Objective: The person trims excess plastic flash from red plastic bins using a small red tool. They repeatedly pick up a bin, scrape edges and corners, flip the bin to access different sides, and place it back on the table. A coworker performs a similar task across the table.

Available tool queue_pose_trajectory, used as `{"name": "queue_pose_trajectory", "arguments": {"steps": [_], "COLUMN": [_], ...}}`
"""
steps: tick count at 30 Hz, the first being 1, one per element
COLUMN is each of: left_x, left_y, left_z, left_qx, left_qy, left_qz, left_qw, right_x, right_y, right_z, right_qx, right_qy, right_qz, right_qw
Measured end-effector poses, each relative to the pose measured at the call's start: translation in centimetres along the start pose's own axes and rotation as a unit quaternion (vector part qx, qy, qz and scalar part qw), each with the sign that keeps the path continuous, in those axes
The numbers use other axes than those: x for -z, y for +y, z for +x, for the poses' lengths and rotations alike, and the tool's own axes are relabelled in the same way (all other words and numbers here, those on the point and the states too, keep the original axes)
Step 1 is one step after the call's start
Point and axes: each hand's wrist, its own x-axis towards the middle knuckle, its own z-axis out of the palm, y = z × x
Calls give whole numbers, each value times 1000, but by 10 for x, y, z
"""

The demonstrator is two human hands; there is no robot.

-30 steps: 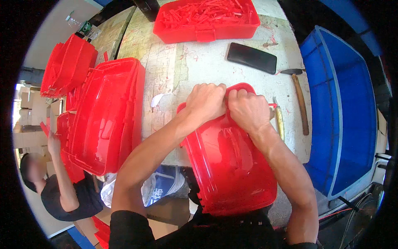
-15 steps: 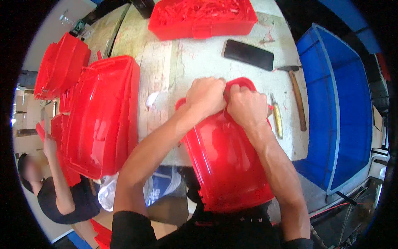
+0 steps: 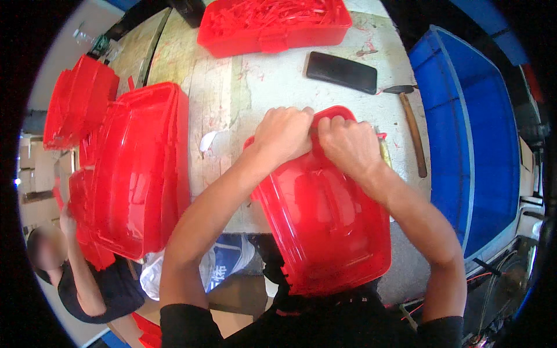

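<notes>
A glossy red plastic case part (image 3: 325, 214), shaped like a deep lid with rounded corners, slopes from the worktable down against my body. My left hand (image 3: 284, 133) is closed at its far rim, knuckles up. Beside it, my right hand (image 3: 351, 142) is closed on the same rim, close to the left. The fingertips of both hands are hidden, so any small piece under them cannot be made out. A yellow-handled knife (image 3: 384, 152) lies just right of my right hand, mostly covered by it.
Stacked red case parts (image 3: 136, 174) stand at left, near a co-worker's arm (image 3: 84, 284). A red box of plastic scraps (image 3: 272, 40) sits at the far edge. A black phone (image 3: 341, 72), a wooden-handled tool (image 3: 413, 136) and a blue crate (image 3: 467, 145) are at right.
My right elbow has swung outward to the right, and the right hand has tilted, covering most of the knife. Both hands stay at the rim. The whole view has shifted slightly.
</notes>
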Motion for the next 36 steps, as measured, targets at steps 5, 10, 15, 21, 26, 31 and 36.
{"name": "queue_pose_trajectory", "arguments": {"steps": [5,10,15,21,26,31,36], "left_x": [3,4,6,7,14,12,5], "left_y": [-4,-1,-4,-9,-12,-7,-1], "left_z": [4,5,0,-3,6,0,-8], "left_qx": [2,7,18,-3,-37,-62,-48], "left_qy": [-17,-20,9,-2,-73,-64,-34], "left_qz": [-33,-15,37,25,35,13,14], "left_qw": [999,1000,999,1000,996,996,998], "right_x": [-2,11,10,2,-2,-6,-1], "right_y": [-1,16,15,12,19,6,10], "right_z": [-11,-4,3,-2,0,-11,-10], "right_qx": [-56,-58,-67,-44,12,-26,29], "right_qy": [-26,-110,-70,-52,-43,-14,9], "right_qz": [58,140,177,179,121,72,33], "right_qw": [996,982,979,982,992,997,999]}}
